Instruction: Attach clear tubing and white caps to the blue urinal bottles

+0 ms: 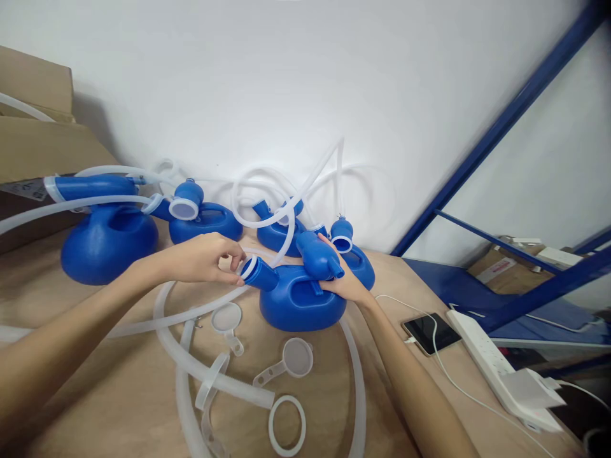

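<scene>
A blue jug (305, 312) with a side handle stands on the wooden table, its open neck tilted up to the left. My left hand (210, 259) pinches a white ring (247, 267) at the mouth of that neck. Held in my right hand (344, 280), above the jug's handle, is a blue bulb-shaped part (317, 253) with a small spout. Some of the right fingers are hidden behind this part. In front of the jug lie two clear round caps with straps (298, 357) (226, 317) and a loose white ring (287, 426).
Several other blue jugs (109, 245) stand along the wall with clear hoses (286, 219). More hose curls across the table (119, 407). Cardboard boxes (42, 143) are at left. A phone (432, 332), a white power strip (501, 369) and a blue metal frame (501, 124) are at right.
</scene>
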Demonstrator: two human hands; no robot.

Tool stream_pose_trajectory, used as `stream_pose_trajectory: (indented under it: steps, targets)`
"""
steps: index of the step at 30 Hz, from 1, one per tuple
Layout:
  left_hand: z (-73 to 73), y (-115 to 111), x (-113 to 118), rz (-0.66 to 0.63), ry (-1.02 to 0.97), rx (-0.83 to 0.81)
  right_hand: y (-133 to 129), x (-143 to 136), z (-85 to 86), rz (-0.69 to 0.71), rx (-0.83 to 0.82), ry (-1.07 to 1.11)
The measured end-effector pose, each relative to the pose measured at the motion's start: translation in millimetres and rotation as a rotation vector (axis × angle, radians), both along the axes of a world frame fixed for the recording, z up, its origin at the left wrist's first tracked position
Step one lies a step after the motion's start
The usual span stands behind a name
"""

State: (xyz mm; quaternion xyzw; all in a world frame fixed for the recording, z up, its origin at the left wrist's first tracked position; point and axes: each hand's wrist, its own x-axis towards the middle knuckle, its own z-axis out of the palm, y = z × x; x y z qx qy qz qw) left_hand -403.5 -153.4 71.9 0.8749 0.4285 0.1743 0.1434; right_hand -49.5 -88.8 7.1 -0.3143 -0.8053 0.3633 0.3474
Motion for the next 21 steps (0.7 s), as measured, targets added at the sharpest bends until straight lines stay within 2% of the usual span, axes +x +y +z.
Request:
stream_pose_trajectory:
  steps: [3, 6, 10, 21]
  targets:
    - [-4.9, 2.4, 1.0, 0.007, -0.001, -0.091, 0.5, 1.0, -1.7, 0.001, 0.006, -0.006]
    - [-6.3, 4.3, -0.9, -0.017, -0.06, -0.101, 0.2, 1.4, -2.6, -0.004, 0.014, -0.012]
    - [-8.1, 6.0, -1.9, -0.08, -0.064, -0.059, -1.2, 0.7, -2.5, -0.002, 0.021, -0.016]
    - [-9.4, 3.9, 2.0, -0.147, -0.033, 0.024, -0.9, -1.8, -0.9, 0.002, 0.102, -0.04]
